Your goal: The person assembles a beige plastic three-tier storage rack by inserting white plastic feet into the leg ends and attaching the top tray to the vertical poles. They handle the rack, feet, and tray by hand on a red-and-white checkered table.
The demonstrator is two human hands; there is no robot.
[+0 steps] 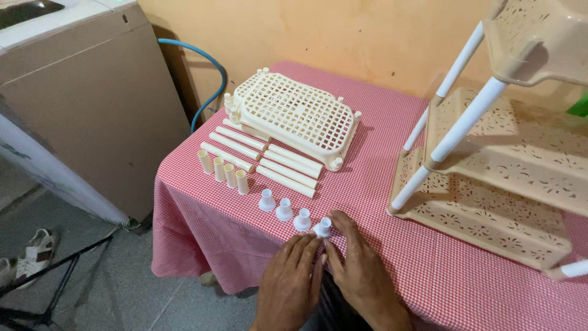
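Head view: both hands meet at the near edge of the worktop, on the red checked cloth. Right hand has its fingertips pinching the small white foot cap, which sits upright just ahead of the knuckles. Left hand lies flat beside it, fingers together, tips touching the cap's base, gripping nothing. Right hand is the nearer one. Three more caps run in a row up-left from the left hand. Further ahead lie short cream tubes, long tubes and a lattice shelf tray. An assembled rack stands well right of the right hand.
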